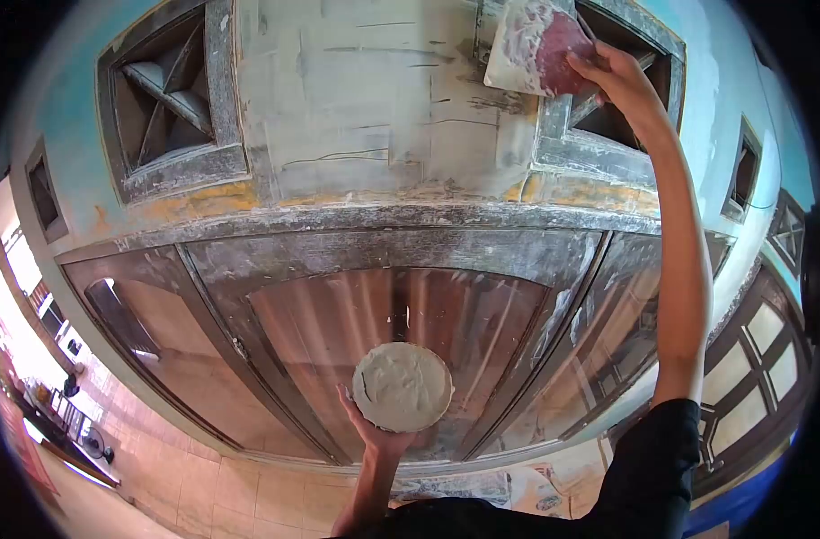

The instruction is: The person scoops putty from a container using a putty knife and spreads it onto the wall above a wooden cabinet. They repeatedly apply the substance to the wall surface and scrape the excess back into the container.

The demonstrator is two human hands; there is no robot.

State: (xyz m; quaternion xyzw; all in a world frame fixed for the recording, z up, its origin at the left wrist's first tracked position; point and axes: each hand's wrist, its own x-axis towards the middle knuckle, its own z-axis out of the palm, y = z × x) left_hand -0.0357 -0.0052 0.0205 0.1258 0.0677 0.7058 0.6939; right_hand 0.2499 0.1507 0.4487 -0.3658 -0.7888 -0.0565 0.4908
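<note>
My right hand [612,76] is raised at the upper right, its fingers closed on a flat reddish spreader [545,49] smeared with white paste. The spreader lies close to the wall, beside the frame of the right vent opening. Low in the middle, my left hand [383,433] holds up a round container [403,386] from below, filled with pale grey-white paste. The patched wall panel [347,99] between the two vents has streaks, dark cracks and smears on it.
Below the wall runs a worn wooden beam [401,216] above glazed door panels [410,314]. A left vent [167,99] has crossed slats. Tiled floor [275,494] shows at the bottom, a fan [95,442] at the lower left, and another paned door [751,386] at the right.
</note>
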